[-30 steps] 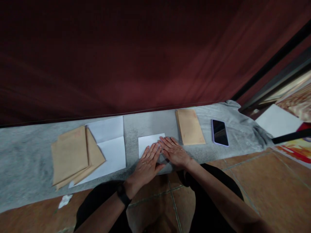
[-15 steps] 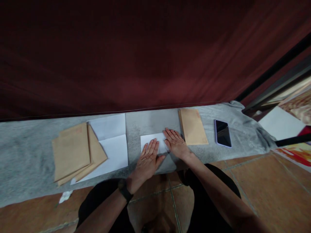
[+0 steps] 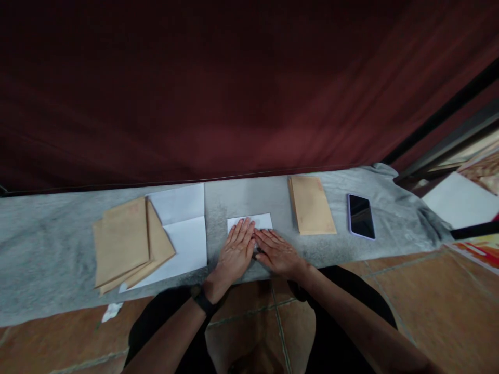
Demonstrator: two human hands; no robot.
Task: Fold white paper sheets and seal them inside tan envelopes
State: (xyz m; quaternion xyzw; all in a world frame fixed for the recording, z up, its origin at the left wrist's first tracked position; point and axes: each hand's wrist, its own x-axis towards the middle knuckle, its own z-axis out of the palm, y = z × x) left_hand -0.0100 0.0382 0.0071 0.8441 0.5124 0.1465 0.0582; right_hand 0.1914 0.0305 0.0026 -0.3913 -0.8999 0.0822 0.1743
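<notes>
A small folded sheet of white paper [image 3: 263, 220] lies on the grey cloth in front of me, its far strip showing. My left hand [image 3: 236, 246] rests flat on its left part, fingers stretched out. Pressed against the near right part is my right hand [image 3: 278, 253], also flat with fingers extended, its fingertips close beside the left hand. Both hands cover most of the paper's near side. To the right, apart from the hands, lies a stack of brown envelopes [image 3: 313, 205].
On the left, several brown envelopes [image 3: 125, 239] overlap creased white paper sheets [image 3: 189, 236]. A phone [image 3: 361, 216] with a purple edge lies to the right on the grey cloth [image 3: 39, 239]. Dark red fabric [image 3: 234, 104] hangs behind. A crumpled white scrap [image 3: 112, 311] is on the tiled floor.
My right hand has slid left and nearer to me, from the paper's right end to beside my left hand. The left hand stays on the paper, shifted slightly toward its middle.
</notes>
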